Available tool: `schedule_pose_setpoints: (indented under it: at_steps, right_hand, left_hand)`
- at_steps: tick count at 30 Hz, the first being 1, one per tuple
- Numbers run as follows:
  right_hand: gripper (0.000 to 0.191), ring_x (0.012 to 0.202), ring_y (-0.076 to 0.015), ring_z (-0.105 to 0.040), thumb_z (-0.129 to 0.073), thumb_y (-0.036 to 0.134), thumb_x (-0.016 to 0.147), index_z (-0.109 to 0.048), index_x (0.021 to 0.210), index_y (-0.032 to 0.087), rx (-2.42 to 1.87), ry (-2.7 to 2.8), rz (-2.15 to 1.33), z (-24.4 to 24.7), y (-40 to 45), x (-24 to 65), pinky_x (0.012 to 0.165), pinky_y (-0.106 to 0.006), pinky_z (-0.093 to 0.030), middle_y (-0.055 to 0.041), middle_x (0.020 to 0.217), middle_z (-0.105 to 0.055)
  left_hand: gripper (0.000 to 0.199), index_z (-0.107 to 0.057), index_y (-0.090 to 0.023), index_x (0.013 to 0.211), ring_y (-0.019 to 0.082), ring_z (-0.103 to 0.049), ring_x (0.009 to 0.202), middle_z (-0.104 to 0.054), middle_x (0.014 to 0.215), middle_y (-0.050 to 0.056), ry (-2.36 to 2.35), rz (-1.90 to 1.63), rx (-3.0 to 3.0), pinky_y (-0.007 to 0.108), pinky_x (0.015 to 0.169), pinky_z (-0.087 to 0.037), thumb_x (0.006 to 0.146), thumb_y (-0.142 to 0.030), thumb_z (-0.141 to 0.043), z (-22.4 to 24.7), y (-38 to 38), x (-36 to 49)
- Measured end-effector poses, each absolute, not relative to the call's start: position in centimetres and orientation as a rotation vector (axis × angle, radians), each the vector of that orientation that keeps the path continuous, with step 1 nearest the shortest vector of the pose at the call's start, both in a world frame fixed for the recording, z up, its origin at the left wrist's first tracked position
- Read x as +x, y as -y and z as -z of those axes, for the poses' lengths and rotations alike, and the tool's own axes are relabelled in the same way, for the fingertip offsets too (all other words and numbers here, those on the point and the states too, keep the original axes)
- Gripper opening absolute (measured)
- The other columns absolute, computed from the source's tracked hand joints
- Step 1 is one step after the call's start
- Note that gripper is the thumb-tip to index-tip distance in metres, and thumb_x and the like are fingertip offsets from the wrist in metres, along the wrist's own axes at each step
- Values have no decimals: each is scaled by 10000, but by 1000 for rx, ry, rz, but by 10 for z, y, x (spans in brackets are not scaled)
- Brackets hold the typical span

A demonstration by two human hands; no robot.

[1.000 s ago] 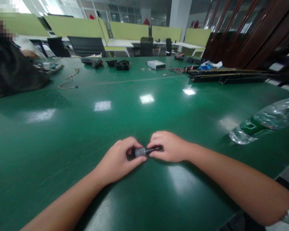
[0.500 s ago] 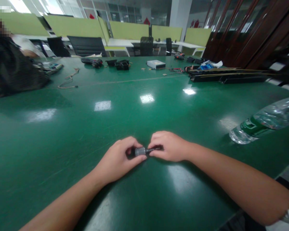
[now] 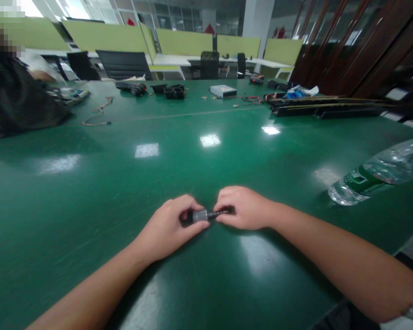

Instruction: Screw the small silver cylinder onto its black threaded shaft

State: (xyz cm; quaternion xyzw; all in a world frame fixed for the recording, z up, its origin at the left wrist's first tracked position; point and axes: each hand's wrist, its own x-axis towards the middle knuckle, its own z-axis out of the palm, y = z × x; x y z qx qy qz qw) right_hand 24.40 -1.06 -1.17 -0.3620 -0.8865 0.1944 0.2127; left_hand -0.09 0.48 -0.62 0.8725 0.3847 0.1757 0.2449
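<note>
A small dark cylindrical part point(image 3: 200, 216) with a grey metallic band lies sideways between my two hands, just above the green table point(image 3: 179, 174). My left hand point(image 3: 174, 224) is closed on its body, thumb below and fingers above. From its right end a thin, ridged dark shaft points right. My right hand point(image 3: 241, 207) pinches the tip of this shaft between thumb and fingers. Part of the shaft is hidden by the right fingers.
A clear bottle with a green label point(image 3: 368, 181) lies at the right. Along the far side are a silver box point(image 3: 223, 91), black parts point(image 3: 174, 91), a cable point(image 3: 98, 114) and long black strips point(image 3: 316, 108). A person in dark clothing point(image 3: 20, 91) is at the far left.
My right hand has shifted very slightly to the right, showing a little more of the shaft. My left hand stays in nearly the same place.
</note>
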Motion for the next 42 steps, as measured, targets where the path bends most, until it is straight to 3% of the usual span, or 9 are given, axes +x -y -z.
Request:
schedule_pose_setpoints:
  at_steps: [11, 42]
  right_hand:
    - [145, 812, -167, -613, -702, 287, 863, -745, 906, 156, -1019, 2449, -561, 10, 11, 245, 757, -281, -454, -50, 858, -681]
    - [72, 766, -151, -620, -725, 225, 803, -745, 826, 159, -1026, 2436, -552, 9, 8, 255, 725, -266, -461, -37, 812, -692]
  left_hand:
    - [234, -683, -212, 940, 175, -579, 729, -669, 842, 11, -1041, -478, 2379, 283, 666, -427, 856, -430, -691, 5, -5, 1]
    - [239, -681, -213, 923, 176, -586, 727, -672, 836, 9, -1043, -481, 2374, 280, 664, -429, 850, -440, -698, 5, -4, 0]
